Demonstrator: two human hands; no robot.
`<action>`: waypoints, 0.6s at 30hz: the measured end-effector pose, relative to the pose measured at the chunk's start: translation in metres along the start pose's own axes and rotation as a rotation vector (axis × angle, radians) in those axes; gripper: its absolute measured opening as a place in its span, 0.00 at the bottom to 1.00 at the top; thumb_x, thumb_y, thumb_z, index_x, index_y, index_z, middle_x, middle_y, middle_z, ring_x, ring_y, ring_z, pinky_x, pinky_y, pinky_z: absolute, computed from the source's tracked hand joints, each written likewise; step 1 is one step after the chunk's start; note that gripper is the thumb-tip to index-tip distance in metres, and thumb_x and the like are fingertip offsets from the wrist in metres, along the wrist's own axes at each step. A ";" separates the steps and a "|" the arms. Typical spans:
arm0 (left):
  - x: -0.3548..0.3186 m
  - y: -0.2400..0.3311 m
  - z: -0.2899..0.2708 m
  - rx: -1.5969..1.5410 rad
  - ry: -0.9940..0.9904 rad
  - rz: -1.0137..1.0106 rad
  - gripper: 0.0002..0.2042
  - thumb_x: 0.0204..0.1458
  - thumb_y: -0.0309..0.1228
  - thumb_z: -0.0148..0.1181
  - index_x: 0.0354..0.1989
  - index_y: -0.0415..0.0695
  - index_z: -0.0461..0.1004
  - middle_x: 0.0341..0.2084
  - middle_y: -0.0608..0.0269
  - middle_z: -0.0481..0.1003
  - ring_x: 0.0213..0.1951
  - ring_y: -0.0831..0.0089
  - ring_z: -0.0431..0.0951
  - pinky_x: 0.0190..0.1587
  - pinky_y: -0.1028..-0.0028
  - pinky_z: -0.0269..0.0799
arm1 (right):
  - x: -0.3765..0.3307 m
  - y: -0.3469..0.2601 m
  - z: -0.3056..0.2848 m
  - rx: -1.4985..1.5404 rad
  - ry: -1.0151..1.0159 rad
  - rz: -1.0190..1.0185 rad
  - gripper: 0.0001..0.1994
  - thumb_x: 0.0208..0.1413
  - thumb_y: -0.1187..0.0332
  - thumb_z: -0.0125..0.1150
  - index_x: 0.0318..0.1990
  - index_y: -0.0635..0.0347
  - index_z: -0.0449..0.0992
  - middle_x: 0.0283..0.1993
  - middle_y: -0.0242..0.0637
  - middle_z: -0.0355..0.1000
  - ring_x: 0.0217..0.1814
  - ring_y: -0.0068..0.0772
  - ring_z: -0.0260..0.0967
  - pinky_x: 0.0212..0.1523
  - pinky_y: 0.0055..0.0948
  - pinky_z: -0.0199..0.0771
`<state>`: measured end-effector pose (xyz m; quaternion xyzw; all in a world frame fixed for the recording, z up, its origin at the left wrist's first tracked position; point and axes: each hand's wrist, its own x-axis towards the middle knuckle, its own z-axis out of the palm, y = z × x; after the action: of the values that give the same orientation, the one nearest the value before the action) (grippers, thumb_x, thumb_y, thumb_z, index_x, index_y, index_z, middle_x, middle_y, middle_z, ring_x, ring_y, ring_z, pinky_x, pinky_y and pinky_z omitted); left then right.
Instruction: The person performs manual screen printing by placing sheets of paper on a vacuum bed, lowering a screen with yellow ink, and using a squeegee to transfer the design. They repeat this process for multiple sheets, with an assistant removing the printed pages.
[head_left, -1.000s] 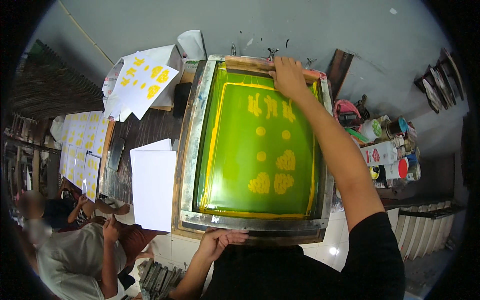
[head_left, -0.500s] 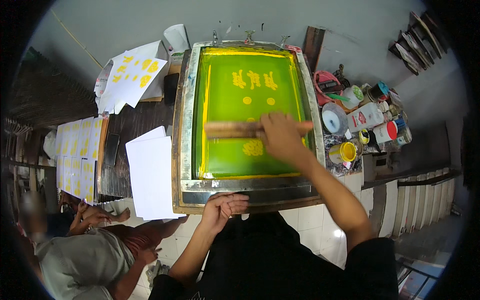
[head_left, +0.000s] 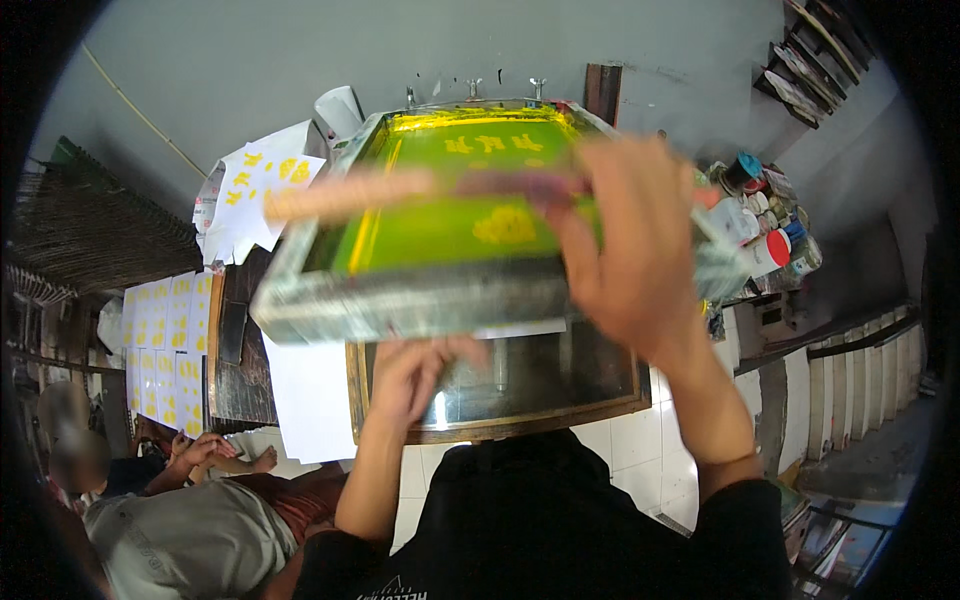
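Head view: right hand (head_left: 625,250) fingers gripping squeegee (head_left: 400,190) — left hand (head_left: 415,375) fingers under raised screen frame (head_left: 400,305).

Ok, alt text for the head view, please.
A green printing screen in a metal frame is tilted up at its near edge, left hand under it, right hand holding a wooden squeegee above. Printed sheets lie left.

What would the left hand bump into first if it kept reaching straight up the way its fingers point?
Probably the front edge of the lifted metal printing frame: the left hand sits just beneath it, though motion blur hides whether they already touch.
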<state>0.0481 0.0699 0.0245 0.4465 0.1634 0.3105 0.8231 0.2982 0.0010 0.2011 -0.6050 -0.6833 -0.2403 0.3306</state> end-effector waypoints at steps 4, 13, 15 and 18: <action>0.057 -0.011 -0.029 1.682 0.461 -0.078 0.43 0.59 0.46 0.62 0.77 0.39 0.50 0.74 0.31 0.51 0.77 0.41 0.45 0.76 0.46 0.34 | 0.084 0.017 -0.019 -0.151 0.074 -0.044 0.12 0.63 0.67 0.56 0.47 0.68 0.75 0.39 0.47 0.76 0.42 0.48 0.74 0.50 0.47 0.71; -0.061 0.028 -0.129 0.901 0.643 -0.520 0.22 0.55 0.36 0.69 0.55 0.37 0.77 0.46 0.52 0.80 0.52 0.65 0.77 0.58 0.66 0.68 | 0.176 0.021 -0.029 -0.059 0.011 0.231 0.15 0.65 0.63 0.57 0.50 0.67 0.76 0.47 0.55 0.78 0.52 0.49 0.76 0.57 0.48 0.71; -0.110 0.041 -0.142 0.939 0.818 -0.361 0.07 0.56 0.27 0.66 0.38 0.36 0.80 0.30 0.67 0.79 0.35 0.79 0.74 0.41 0.75 0.69 | 0.183 0.023 -0.023 -0.072 0.076 0.186 0.17 0.63 0.63 0.59 0.52 0.67 0.75 0.48 0.56 0.77 0.53 0.51 0.75 0.57 0.47 0.71; -0.178 0.073 -0.167 1.064 0.948 -0.287 0.07 0.57 0.28 0.64 0.39 0.37 0.79 0.31 0.67 0.78 0.32 0.78 0.74 0.37 0.74 0.70 | 0.198 0.029 -0.017 -0.004 0.077 0.206 0.18 0.61 0.63 0.62 0.51 0.68 0.75 0.48 0.57 0.77 0.53 0.53 0.75 0.56 0.45 0.71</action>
<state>-0.2038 0.0883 -0.0078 0.5780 0.6884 0.2382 0.3678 0.3201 0.1258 0.3572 -0.6630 -0.6037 -0.2295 0.3786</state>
